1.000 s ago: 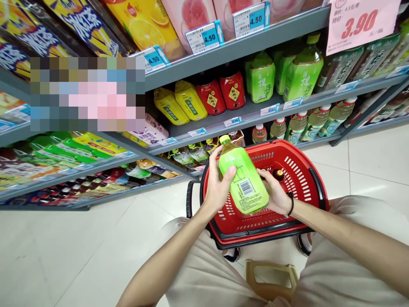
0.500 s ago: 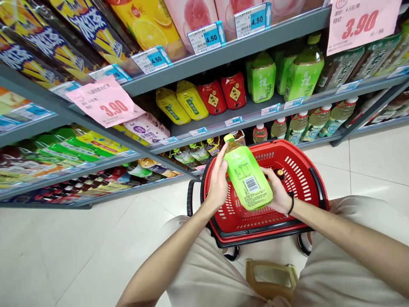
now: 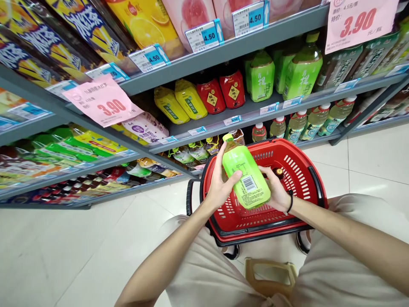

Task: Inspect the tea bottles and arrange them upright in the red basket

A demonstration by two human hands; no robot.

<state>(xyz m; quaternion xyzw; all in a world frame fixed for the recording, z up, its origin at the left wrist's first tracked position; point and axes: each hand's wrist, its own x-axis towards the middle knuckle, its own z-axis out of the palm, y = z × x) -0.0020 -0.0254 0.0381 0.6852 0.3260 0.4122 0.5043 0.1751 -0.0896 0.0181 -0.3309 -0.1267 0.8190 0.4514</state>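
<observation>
A large green drink bottle (image 3: pixel 247 170) is held tilted above the red shopping basket (image 3: pixel 297 157), its barcode side facing me and its green cap pointing up and left. My left hand (image 3: pixel 221 184) grips it from the left, with the thumb lying across the label. On the other side, my right hand (image 3: pixel 277 192) is closed round the lower right edge, its fingers partly hidden behind the bottle. Inside the basket, a small gold-brown cap (image 3: pixel 279 172) shows just past my right hand; what it belongs to is hidden.
Shelves ahead carry green bottles (image 3: pixel 262 76), red bottles (image 3: pixel 232 89) and yellow bottles (image 3: pixel 191 99). Lower down stand red-capped bottles (image 3: pixel 297 125). Pink price signs (image 3: pixel 105 102) hang off the shelf edges. Between my legs is a tan stool (image 3: pixel 271 273). A black handle (image 3: pixel 191 196) juts from the basket's left.
My left thumb has moved from the bottle's edge onto the front of its label. The bottle stays in both hands, almost in the same place.
</observation>
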